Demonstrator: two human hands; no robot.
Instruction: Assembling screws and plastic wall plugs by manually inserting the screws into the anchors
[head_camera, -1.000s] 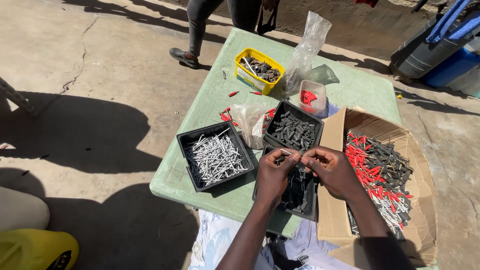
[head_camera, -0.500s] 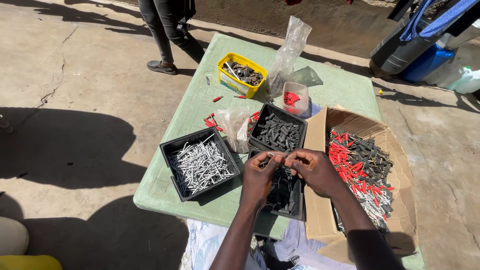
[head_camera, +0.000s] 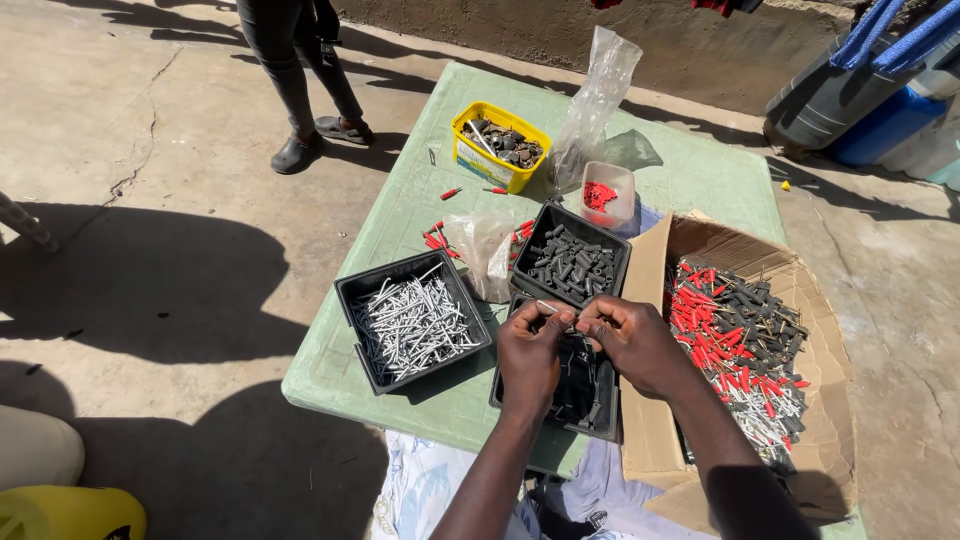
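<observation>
From the head camera, the left hand (head_camera: 528, 352) and right hand (head_camera: 634, 342) meet fingertip to fingertip, both pinched shut on a thin silver metal screw (head_camera: 556, 309) held above the near black plastic tray (head_camera: 600, 418) of dark pieces. To the left sits a black plastic tray of silver screws (head_camera: 412, 322); beyond, another black tray of grey plugs (head_camera: 572, 262); to the right, an open cardboard box of red and black plugs (head_camera: 738, 350). All rest on a pale green plastic table (head_camera: 400, 220). The pinch looks slight, so the screw could slip into the tray below and get lost among the dark pieces.
</observation>
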